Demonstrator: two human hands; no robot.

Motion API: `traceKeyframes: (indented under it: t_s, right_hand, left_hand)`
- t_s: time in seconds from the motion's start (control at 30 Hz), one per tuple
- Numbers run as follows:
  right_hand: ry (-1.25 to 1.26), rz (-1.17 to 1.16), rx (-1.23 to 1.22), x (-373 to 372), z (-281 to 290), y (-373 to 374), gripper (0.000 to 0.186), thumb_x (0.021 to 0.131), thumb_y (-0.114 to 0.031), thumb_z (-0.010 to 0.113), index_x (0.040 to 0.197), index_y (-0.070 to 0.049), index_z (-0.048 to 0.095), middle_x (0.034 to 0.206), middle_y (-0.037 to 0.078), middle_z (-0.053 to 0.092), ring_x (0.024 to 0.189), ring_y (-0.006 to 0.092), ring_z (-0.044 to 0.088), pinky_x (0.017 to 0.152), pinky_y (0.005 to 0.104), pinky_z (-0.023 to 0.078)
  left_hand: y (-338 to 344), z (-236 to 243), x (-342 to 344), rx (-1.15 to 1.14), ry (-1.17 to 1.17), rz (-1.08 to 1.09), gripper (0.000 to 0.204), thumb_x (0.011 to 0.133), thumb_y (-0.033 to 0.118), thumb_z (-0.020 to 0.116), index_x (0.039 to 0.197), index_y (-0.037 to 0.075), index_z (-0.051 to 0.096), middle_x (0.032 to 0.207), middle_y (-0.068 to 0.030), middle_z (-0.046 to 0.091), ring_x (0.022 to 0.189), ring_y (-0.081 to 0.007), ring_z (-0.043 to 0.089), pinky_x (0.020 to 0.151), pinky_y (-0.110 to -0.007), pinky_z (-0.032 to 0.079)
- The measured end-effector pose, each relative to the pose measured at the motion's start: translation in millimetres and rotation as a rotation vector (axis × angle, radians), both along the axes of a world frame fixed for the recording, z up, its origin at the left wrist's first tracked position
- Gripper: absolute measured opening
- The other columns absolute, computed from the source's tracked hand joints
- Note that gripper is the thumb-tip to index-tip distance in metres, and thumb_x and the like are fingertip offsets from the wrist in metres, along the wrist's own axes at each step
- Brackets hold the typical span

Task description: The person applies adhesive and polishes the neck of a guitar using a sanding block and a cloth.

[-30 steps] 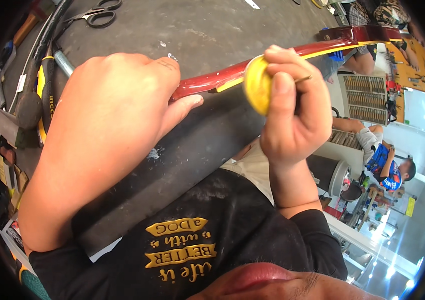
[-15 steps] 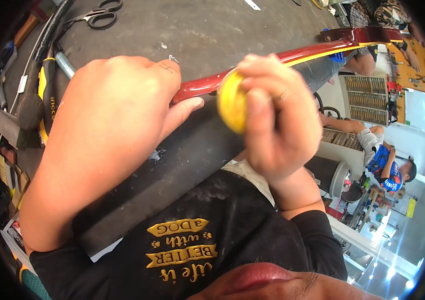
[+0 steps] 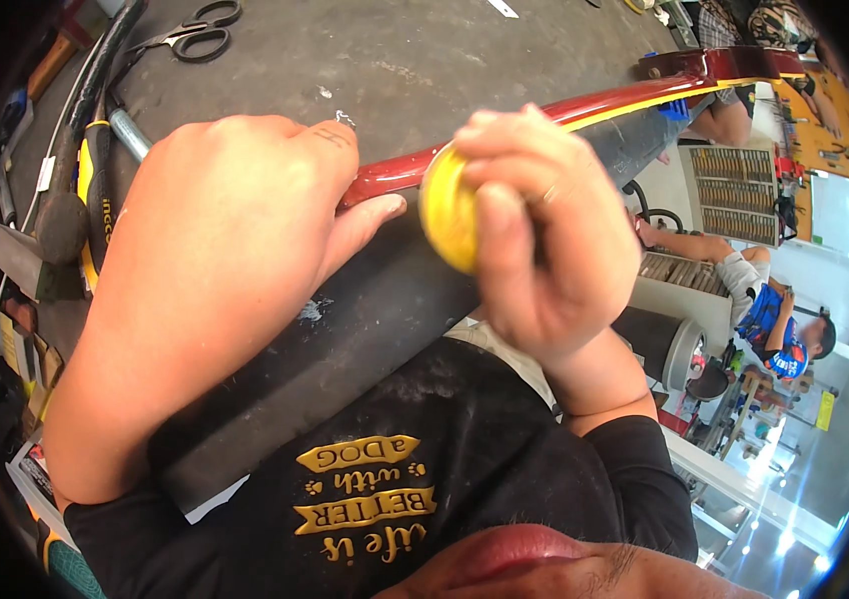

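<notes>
A glossy dark red guitar (image 3: 634, 98) with a yellow strip along its edge lies across the bench, its neck running toward my left hand (image 3: 235, 200). That hand is closed round the neck's near end, thumb on the close side; the part under the palm is hidden. My right hand (image 3: 554, 230) grips a yellow round disc (image 3: 447, 212) between thumb and curled fingers. The disc is tilted on edge and blurred, right by the neck. Whether it touches the red surface I cannot tell.
Black-handled scissors (image 3: 200, 40) lie on the dark bench (image 3: 385, 60) at the far left. A yellow-and-black handled tool (image 3: 95, 200) and a mallet-like head (image 3: 62, 228) are beside my left arm. A person in blue (image 3: 779, 329) sits at the right, near a rack (image 3: 734, 195).
My right hand and the yellow disc have shifted slightly left along the neck. My left hand and the guitar look nearly unmoved.
</notes>
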State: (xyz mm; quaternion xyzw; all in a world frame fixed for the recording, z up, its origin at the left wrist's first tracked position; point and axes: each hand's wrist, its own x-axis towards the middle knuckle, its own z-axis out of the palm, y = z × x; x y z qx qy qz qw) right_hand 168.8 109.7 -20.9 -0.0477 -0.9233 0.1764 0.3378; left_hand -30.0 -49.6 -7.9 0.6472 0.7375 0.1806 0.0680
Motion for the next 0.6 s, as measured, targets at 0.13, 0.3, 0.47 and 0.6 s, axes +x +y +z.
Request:
traceKeyframes:
  t_s: [0.13, 0.3, 0.47, 0.6]
  right_hand:
    - [0.019, -0.008, 0.021, 3.2, -3.6, 0.6, 0.015, 0.111, -0.005, 0.065, 0.109, 0.006, 0.075, 0.117, 0.021, 0.082, 0.111, 0.0345, 0.080, 0.111, 0.0502, 0.058]
    - [0.046, -0.083, 0.020, 0.5, -4.4, 10.0, 0.013, 0.110, -0.003, 0.065, 0.110, 0.005, 0.075, 0.117, 0.021, 0.082, 0.111, 0.0353, 0.080, 0.110, 0.0500, 0.058]
    - [0.039, -0.020, 0.013, -0.8, -4.0, 7.5, 0.014, 0.109, -0.003, 0.064, 0.109, 0.005, 0.075, 0.116, 0.020, 0.082, 0.114, 0.0353, 0.080, 0.112, 0.0508, 0.057]
    - [-0.007, 0.048, 0.021, 1.9, 0.2, -1.4, 0.015, 0.109, -0.004, 0.064, 0.109, 0.005, 0.075, 0.116, 0.020, 0.082, 0.113, 0.0355, 0.080, 0.114, 0.0511, 0.057]
  left_hand:
    - [0.9, -2.9, 0.2, 0.018, 0.006, -0.023, 0.040, 0.094, 0.031, 0.088, 0.088, 0.000, 0.064, 0.081, -0.0181, 0.069, 0.079, -0.0426, 0.070, 0.071, -0.052, 0.055]
    - [0.6, -3.2, 0.0, 0.026, -0.003, -0.012, 0.040, 0.095, 0.031, 0.088, 0.088, 0.000, 0.064, 0.080, -0.0181, 0.069, 0.079, -0.0427, 0.070, 0.071, -0.052, 0.055]
    - [-0.2, -3.1, 0.5, 0.039, -0.015, -0.008, 0.039, 0.094, 0.031, 0.088, 0.088, 0.000, 0.064, 0.080, -0.0181, 0.069, 0.078, -0.0427, 0.070, 0.070, -0.052, 0.055]
    - [0.5, -2.6, 0.7, 0.035, -0.007, -0.002, 0.039, 0.094, 0.030, 0.089, 0.088, 0.000, 0.064, 0.080, -0.0182, 0.069, 0.077, -0.0424, 0.070, 0.069, -0.052, 0.054]
